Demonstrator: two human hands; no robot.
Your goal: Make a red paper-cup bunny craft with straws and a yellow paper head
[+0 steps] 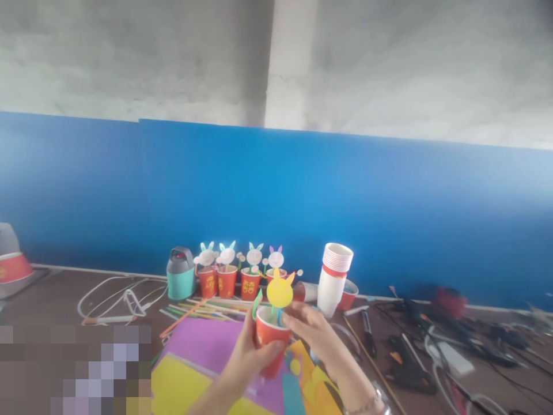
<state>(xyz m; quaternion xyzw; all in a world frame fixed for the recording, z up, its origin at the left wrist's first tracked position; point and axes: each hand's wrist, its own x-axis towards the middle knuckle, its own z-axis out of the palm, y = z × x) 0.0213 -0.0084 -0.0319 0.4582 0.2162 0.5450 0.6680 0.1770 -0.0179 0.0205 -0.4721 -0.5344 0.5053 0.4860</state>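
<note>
My left hand (254,351) is wrapped round a red paper cup (268,337), held upright over the coloured sheets. A yellow paper head with two pointed ears (280,292) stands above the cup's mouth, with green and blue stems below it. At the cup's left rim a green strip (257,302) sticks up. My right hand (305,323) is at the cup's right rim beside the blue stem, its fingers stretched out; whether they touch the stem is unclear. Purple (201,343) and yellow paper (179,383) lie beneath the hands.
Several red cups with white rabbit heads (227,282) line the blue partition (259,190). A teal-and-grey device (180,276) and white cable (129,300) are left; stacked white cups (332,282), a knife (368,331), a glue gun (408,366) and tangled cables are right.
</note>
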